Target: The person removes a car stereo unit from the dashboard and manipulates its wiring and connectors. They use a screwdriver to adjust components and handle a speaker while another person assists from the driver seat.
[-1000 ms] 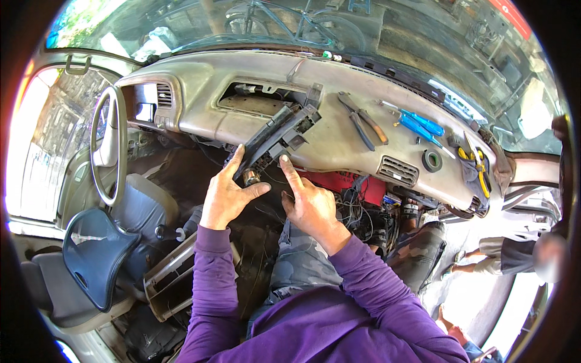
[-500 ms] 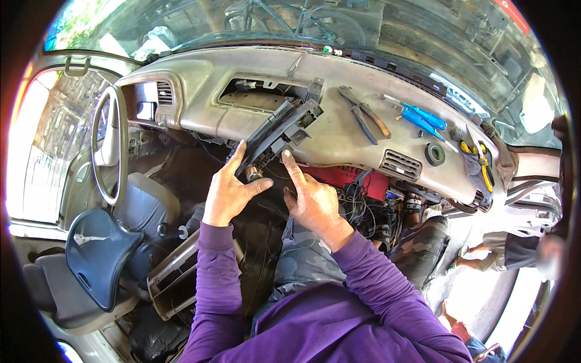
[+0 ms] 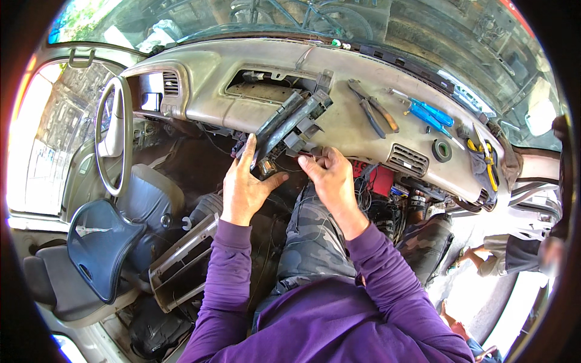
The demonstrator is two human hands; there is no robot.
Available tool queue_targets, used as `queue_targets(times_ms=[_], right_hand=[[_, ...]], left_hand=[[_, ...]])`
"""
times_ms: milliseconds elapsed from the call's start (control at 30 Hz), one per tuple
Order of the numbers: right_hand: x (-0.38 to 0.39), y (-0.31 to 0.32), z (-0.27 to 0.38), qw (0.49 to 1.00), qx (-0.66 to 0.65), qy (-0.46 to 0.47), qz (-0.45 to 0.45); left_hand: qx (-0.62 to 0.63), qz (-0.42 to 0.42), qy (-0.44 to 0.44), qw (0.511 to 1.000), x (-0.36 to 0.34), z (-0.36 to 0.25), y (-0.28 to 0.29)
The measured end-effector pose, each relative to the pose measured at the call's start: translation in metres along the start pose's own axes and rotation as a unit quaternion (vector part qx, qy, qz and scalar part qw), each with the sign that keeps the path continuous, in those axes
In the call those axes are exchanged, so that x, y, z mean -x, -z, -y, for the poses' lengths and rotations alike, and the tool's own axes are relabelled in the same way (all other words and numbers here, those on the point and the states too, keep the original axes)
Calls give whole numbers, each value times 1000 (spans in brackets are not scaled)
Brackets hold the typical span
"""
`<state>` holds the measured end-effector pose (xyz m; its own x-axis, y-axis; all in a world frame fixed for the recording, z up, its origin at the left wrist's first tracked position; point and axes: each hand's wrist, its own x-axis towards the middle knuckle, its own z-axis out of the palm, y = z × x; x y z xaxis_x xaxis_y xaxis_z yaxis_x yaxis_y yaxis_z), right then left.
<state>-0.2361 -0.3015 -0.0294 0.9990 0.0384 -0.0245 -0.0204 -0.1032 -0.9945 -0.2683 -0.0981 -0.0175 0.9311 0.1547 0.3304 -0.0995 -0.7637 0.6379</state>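
Dark trim panel (image 3: 284, 124) tipped up a bit vs a sec ago, lower end off the dash (image 3: 339, 121). Our left hand (image 3: 245, 187) grips its bottom, right hand (image 3: 330, 172) fingers pinched on the wiring behind it, so prob nearly free.

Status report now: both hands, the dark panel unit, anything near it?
Left hand grips lower end of the dark panel unit. Right hand touches its underside by the loose wires. Unit tilted against the dashboard. Pliers lie beside it.

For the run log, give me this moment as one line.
left hand: gripping black panel | right hand: at panel's lower end, by wiring | dash: pliers, blue screwdrivers, tape roll
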Motion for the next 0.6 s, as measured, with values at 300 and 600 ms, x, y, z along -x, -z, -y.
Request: queue_targets(times_ms=[300, 600], right_hand=[[-28, -2, 20, 985, -128, -106, 53], [-36, 0, 39, 978, -146, -148, -2]], left_hand=[[-49, -41, -56, 996, 4, 7, -8], [-55, -21, -88, 994, -11, 22, 3]])
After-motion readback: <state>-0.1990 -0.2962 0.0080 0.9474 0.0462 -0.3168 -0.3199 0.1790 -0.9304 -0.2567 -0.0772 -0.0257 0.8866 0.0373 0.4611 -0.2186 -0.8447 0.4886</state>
